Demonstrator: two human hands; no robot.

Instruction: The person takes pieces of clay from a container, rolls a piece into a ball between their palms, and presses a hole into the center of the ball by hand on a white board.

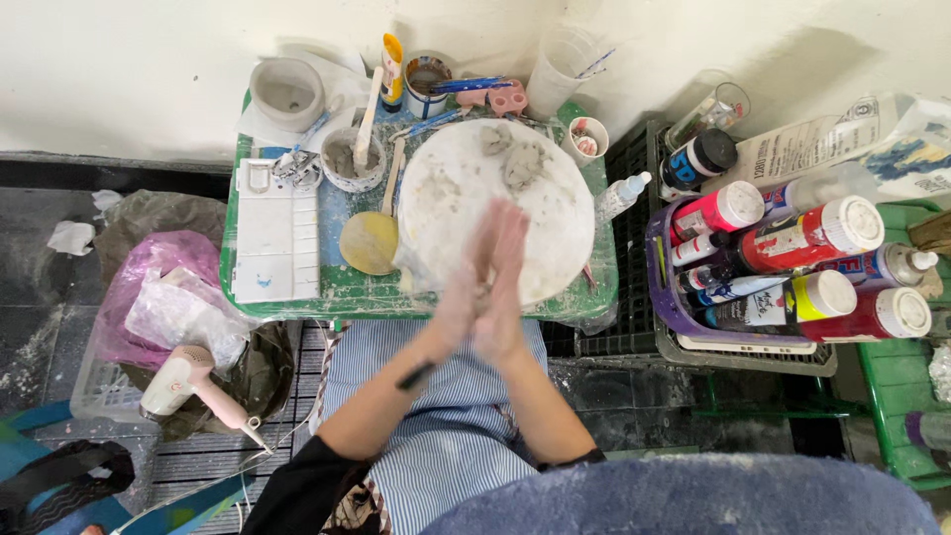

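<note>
A: Both palms are pressed flat together over the near edge of the round white clay-smeared board (pixel 466 188). The left hand (pixel 458 297) and the right hand (pixel 505 287) have fingers straight and closed up side by side, pointing away from the body toward the wall.

B: Is anything between them?

A: I cannot tell. The motion blur hides it, and no clay shows past the palms. The only clay in plain sight is the cluster of grey wet clay lumps (pixel 515 159) at the far side of the board, well apart from the hands.

B: Which way do those lie?

A: The cluster runs roughly left to right across the board's far part. The lumps themselves are irregular, with no clear pointing end.

B: What could go wrong?

A: My guess is that a soft piece rubbed between slick palms could slide out toward the lap and land on the blue-and-white striped apron (pixel 436 416). Elbows swinging wide might also knock the round yellow wooden paddle (pixel 369 241) just left of the board, or the small white squeeze bottle (pixel 622 194) at its right rim.
</note>
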